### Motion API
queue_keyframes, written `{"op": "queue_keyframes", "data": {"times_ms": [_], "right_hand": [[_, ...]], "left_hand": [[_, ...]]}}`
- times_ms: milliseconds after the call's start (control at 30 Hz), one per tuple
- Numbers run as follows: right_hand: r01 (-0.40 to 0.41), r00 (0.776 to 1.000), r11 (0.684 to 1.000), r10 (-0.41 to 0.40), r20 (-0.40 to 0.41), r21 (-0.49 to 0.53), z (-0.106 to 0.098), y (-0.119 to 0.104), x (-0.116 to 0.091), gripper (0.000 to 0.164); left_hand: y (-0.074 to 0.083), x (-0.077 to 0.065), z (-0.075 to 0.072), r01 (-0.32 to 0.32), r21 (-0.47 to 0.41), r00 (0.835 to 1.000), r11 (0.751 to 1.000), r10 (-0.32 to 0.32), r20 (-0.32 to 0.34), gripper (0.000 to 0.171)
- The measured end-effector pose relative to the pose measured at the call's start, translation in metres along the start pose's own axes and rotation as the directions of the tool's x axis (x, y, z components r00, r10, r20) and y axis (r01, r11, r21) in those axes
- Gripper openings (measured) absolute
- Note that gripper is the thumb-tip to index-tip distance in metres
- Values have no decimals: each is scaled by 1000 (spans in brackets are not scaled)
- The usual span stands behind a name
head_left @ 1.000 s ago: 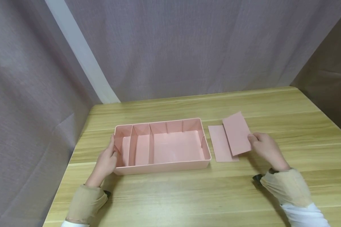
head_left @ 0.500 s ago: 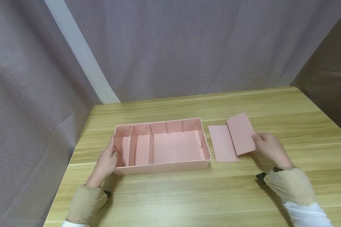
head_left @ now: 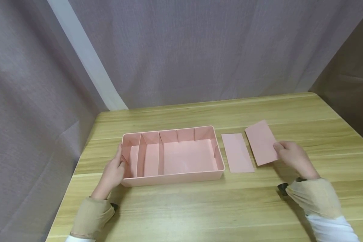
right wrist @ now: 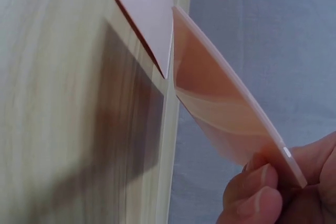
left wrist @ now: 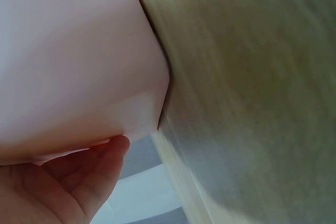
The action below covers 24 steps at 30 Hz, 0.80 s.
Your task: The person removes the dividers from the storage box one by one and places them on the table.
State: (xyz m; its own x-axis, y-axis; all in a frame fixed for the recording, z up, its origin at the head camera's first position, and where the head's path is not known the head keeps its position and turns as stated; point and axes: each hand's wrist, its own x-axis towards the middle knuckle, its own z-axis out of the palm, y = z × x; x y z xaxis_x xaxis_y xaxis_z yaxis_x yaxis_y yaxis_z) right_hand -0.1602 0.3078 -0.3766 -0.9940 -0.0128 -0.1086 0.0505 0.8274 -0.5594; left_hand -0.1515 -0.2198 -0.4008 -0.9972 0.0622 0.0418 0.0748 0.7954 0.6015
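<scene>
A pink plastic organizer box [head_left: 187, 156] stands on the table, its left part split by two upright dividers [head_left: 141, 156]. My left hand [head_left: 113, 169] grips the box's left end wall, with the thumb over the rim; in the left wrist view the fingers [left wrist: 107, 174] lie along the box's wall [left wrist: 79, 66]. My right hand [head_left: 293, 158] pinches a thin pink divider panel [head_left: 261, 143] by its right edge. That panel is tilted and held above the table, casting a shadow in the right wrist view. A second pink divider panel [head_left: 237, 153] lies flat between the box and the held one.
The wooden table [head_left: 181, 208] carries the box and panels. Grey-purple fabric [head_left: 181, 50] hangs behind the table and on the left, with a white strip [head_left: 87, 55] at the back left. A darker brown surface [head_left: 351, 77] rises at the right.
My right hand has moved right with the held panel, which no longer overlaps the flat one in the head view. The left hand and the box have stayed put.
</scene>
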Motion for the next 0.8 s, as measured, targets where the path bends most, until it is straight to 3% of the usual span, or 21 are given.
{"op": "queue_keyframes", "data": {"times_ms": [467, 800], "right_hand": [[14, 1000, 1000, -14, 28, 7, 3, 11, 0, 52], [-23, 998, 1000, 23, 63, 0, 4, 18, 1, 47]], "left_hand": [[-2, 0, 2, 3, -5, 1000, 1000, -3, 1, 61], [-3, 1, 2, -5, 0, 1000, 1000, 5, -5, 61]]}}
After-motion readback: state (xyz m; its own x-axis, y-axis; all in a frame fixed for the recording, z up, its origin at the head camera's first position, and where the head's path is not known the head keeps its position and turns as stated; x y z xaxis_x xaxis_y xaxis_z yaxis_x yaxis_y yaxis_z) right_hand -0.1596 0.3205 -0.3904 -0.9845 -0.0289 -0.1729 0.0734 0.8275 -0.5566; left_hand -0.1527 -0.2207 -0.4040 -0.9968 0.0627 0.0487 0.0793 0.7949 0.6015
